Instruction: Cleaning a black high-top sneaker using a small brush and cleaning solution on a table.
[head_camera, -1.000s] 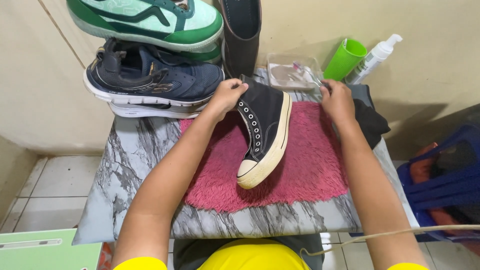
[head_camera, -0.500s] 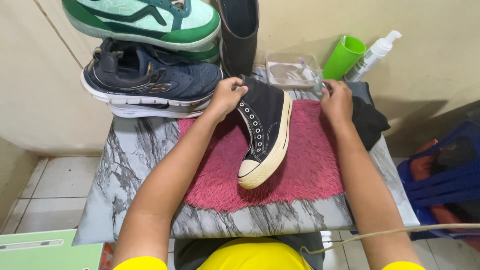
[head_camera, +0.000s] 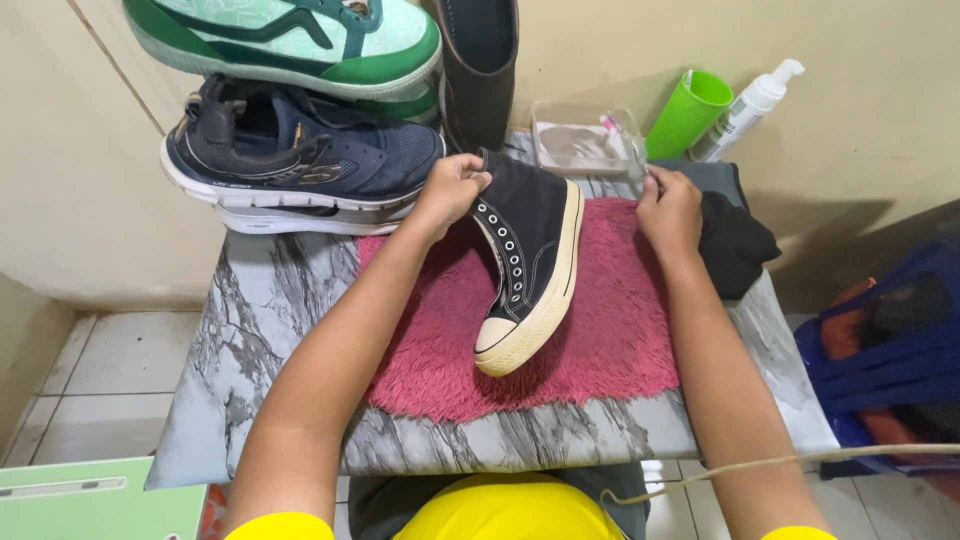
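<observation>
Black canvas high-top sneaker (head_camera: 528, 262) lies on its side on the pink shaggy mat (head_camera: 620, 345) atop the marble-patterned desk (head_camera: 260, 330), the left hand (head_camera: 452, 190) clamped on its collar. The right hand (head_camera: 668, 208) rests closed by the clear plastic tray (head_camera: 585, 145); what it pinches I cannot tell, and a careless reach could tip the tray.

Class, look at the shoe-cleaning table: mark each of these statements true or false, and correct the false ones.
1. The left hand grips the top of the black high-top shoe. True.
2. The shoe lies on a blue mat. False: it lies on a pink fluffy mat.
3. The right hand holds the green cup. False: the cup stands apart by the wall; the hand is beside the clear plastic tray.
4. A navy sneaker sits under a green one. True.
</observation>
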